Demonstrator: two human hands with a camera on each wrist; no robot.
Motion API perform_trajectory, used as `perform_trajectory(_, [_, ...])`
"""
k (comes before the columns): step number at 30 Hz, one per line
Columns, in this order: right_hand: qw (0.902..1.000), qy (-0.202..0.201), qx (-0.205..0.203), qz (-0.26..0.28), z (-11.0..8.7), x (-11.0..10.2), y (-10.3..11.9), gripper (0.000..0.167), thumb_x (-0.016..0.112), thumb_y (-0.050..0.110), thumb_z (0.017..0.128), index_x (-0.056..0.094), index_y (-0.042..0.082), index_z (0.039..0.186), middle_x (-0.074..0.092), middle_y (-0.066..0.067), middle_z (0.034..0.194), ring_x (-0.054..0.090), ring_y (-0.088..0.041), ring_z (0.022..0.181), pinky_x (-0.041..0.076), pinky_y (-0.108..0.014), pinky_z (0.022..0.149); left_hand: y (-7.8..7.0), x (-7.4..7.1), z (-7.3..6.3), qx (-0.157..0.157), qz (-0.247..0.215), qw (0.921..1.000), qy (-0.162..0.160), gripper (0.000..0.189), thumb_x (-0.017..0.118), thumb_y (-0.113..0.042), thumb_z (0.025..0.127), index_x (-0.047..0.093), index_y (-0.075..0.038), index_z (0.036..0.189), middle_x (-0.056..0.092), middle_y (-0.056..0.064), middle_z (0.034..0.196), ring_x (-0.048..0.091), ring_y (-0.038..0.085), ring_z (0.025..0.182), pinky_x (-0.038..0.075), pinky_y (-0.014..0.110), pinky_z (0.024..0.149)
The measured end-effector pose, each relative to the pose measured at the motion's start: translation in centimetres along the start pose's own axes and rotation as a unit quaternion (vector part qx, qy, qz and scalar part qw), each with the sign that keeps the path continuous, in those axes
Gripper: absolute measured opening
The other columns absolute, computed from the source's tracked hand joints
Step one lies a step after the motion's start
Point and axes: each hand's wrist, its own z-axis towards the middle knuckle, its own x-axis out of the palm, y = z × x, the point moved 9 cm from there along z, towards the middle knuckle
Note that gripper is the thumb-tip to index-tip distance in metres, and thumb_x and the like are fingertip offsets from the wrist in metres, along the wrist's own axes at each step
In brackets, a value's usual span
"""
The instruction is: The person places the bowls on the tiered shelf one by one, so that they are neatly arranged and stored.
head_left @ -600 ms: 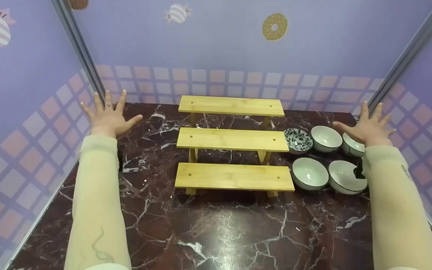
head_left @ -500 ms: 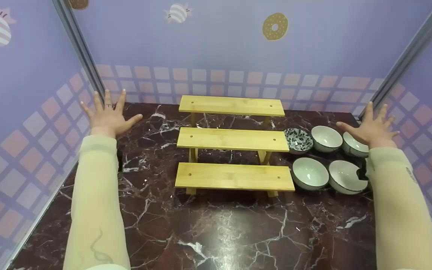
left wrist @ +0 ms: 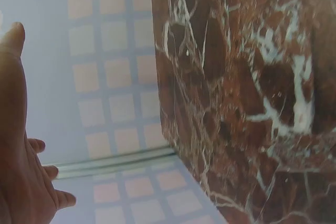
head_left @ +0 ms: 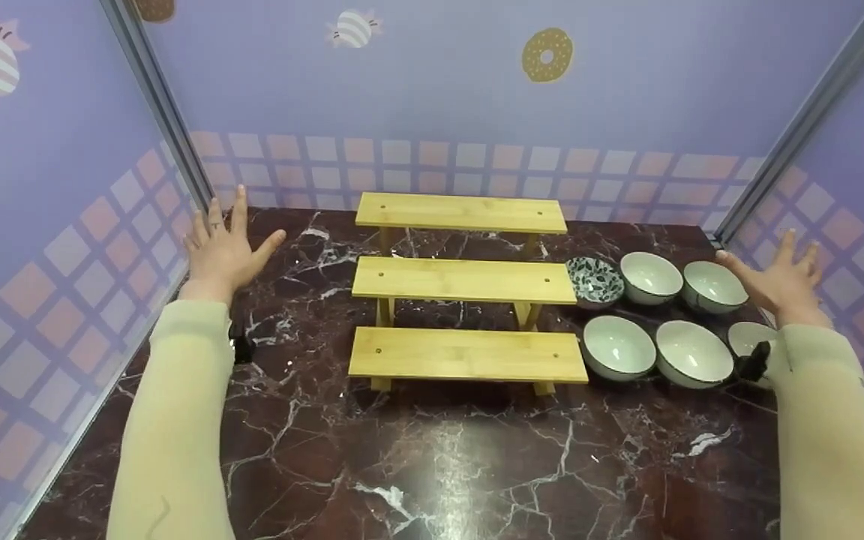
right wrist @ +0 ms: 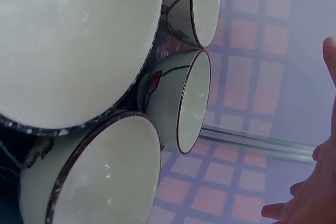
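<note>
My left hand (head_left: 220, 251) hovers over the far left of the marble table with its fingers spread, holding nothing. At the far right my right hand (head_left: 784, 281) is also held up with fingers apart, touching nothing. Near it stand several bowls in two rows: a dark-patterned bowl (head_left: 595, 283), plain pale bowls such as the back middle one (head_left: 651, 277), the back right one (head_left: 714, 286), and the front ones (head_left: 619, 347). The right sleeve partly hides one front bowl (head_left: 747, 339). In the right wrist view a pale bowl (right wrist: 176, 100) shows a painted red flower.
A three-tier wooden stand (head_left: 469, 352) occupies the middle of the dark marble table (head_left: 447, 465), just left of the bowls. Purple walls with a tile pattern (head_left: 432, 169) enclose the back and both sides, with metal posts (head_left: 158, 105) at the corners.
The right hand has moved right and nearer, uncovering the back right bowl and part of another. The left hand has drawn slightly nearer and turned a little.
</note>
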Motion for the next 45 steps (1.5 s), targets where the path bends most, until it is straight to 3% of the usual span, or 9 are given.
perform_trajectory(12, [0.9890, -0.038, 0.049, 0.134, -2.5, -1.3, -5.6, 0.110, 0.038, 0.079, 0.095, -0.032, 0.021, 0.156, -0.040, -0.025, 0.159, -0.027, -0.062, 0.144, -0.006, -0.087, 0.111, -0.7, 2.2, -3.1, -0.023, -0.189, 0.9818, 0.004, 0.091, 0.033, -0.070, 0.102, -0.005, -0.018, 0.167, 0.030, 0.038, 0.159, 0.038, 0.058, 0.142, 0.035, 0.070, 0.118])
perform_trajectory(15, [0.9833, -0.053, 0.060, 0.163, -3.4, -1.4, -6.9, 0.107, 0.039, 0.078, 0.096, -0.029, 0.023, 0.158, -0.036, -0.022, 0.162, -0.025, -0.059, 0.148, -0.006, -0.085, 0.114, -0.8, 3.5, -3.9, -0.048, -0.297, 0.9536, 0.006, 0.084, 0.038, -0.063, 0.105, 0.009, -0.015, 0.167, 0.050, 0.033, 0.147, 0.066, 0.045, 0.116, 0.062, 0.052, 0.094])
perform_trajectory(17, [0.9786, -0.063, 0.067, 0.184, -4.0, -1.3, -7.8, 0.105, 0.040, 0.076, 0.096, -0.027, 0.024, 0.159, -0.033, -0.021, 0.164, -0.022, -0.057, 0.150, -0.006, -0.083, 0.116, -1.0, 4.7, -4.6, -0.071, -0.381, 0.9218, 0.019, 0.080, 0.040, -0.060, 0.105, 0.015, -0.014, 0.166, 0.052, 0.032, 0.145, 0.073, 0.030, 0.094, 0.068, 0.041, 0.075])
perform_trajectory(22, [0.9625, -0.104, 0.083, 0.236, -5.4, -1.1, -9.4, 0.101, 0.044, 0.071, 0.098, -0.017, 0.023, 0.163, -0.022, -0.017, 0.169, -0.015, -0.046, 0.157, -0.005, -0.068, 0.128, -2.3, 7.9, -6.7, -0.108, -0.518, 0.8456, 0.069, 0.074, 0.043, -0.052, 0.107, 0.020, -0.013, 0.165, 0.051, 0.030, 0.142, 0.073, 0.010, 0.085, 0.068, 0.034, 0.074])
perform_trajectory(26, [0.9413, -0.129, 0.110, 0.292, -6.6, -0.5, -10.8, 0.097, 0.046, 0.068, 0.099, -0.009, 0.024, 0.166, -0.015, -0.008, 0.173, -0.011, -0.033, 0.160, -0.005, -0.052, 0.133, -3.4, 10.2, -8.2, -0.131, -0.567, 0.8071, 0.099, 0.071, 0.045, -0.050, 0.107, 0.024, -0.012, 0.164, 0.056, 0.024, 0.137, 0.075, 0.016, 0.092, 0.068, 0.036, 0.078])
perform_trajectory(32, [0.8847, -0.156, 0.183, 0.399, -8.6, 1.3, -13.0, 0.090, 0.055, 0.064, 0.097, 0.005, 0.034, 0.166, 0.004, -0.002, 0.175, 0.019, -0.023, 0.158, 0.015, -0.037, 0.133, -5.2, 13.0, -10.0, -0.129, -0.600, 0.7775, 0.138, 0.073, 0.049, -0.049, 0.106, 0.026, -0.009, 0.162, 0.058, 0.023, 0.136, 0.074, 0.023, 0.101, 0.067, 0.037, 0.082])
perform_trajectory(36, [0.8481, -0.139, 0.225, 0.459, -9.4, 3.0, -14.1, 0.094, 0.063, 0.061, 0.094, 0.005, 0.040, 0.165, 0.010, 0.004, 0.174, 0.061, -0.010, 0.106, 0.047, -0.020, 0.104, -5.9, 14.4, -11.2, -0.127, -0.614, 0.7620, 0.161, 0.071, 0.050, -0.044, 0.107, 0.025, -0.007, 0.162, 0.057, 0.022, 0.137, 0.072, 0.018, 0.097, 0.066, 0.035, 0.080])
perform_trajectory(40, [0.8224, -0.089, 0.247, 0.505, -9.7, 4.8, -14.3, 0.095, 0.065, 0.056, 0.095, 0.000, 0.046, 0.163, 0.004, 0.007, 0.174, 0.057, 0.000, 0.066, 0.055, -0.017, 0.063, -6.5, 15.3, -12.0, -0.117, -0.632, 0.7436, 0.183, 0.068, 0.050, -0.036, 0.109, 0.023, -0.005, 0.163, 0.053, 0.021, 0.141, 0.071, 0.016, 0.098, 0.064, 0.031, 0.079])
perform_trajectory(45, [0.7966, -0.026, 0.248, 0.550, -9.6, 6.7, -13.9, 0.092, 0.061, 0.052, 0.099, -0.006, 0.049, 0.162, 0.005, 0.010, 0.172, 0.061, -0.007, 0.066, 0.064, -0.029, 0.062, -7.0, 16.0, -12.7, -0.105, -0.659, 0.7165, 0.202, 0.065, 0.051, -0.023, 0.109, 0.022, -0.003, 0.163, 0.051, 0.018, 0.142, 0.071, 0.016, 0.100, 0.064, 0.030, 0.081])
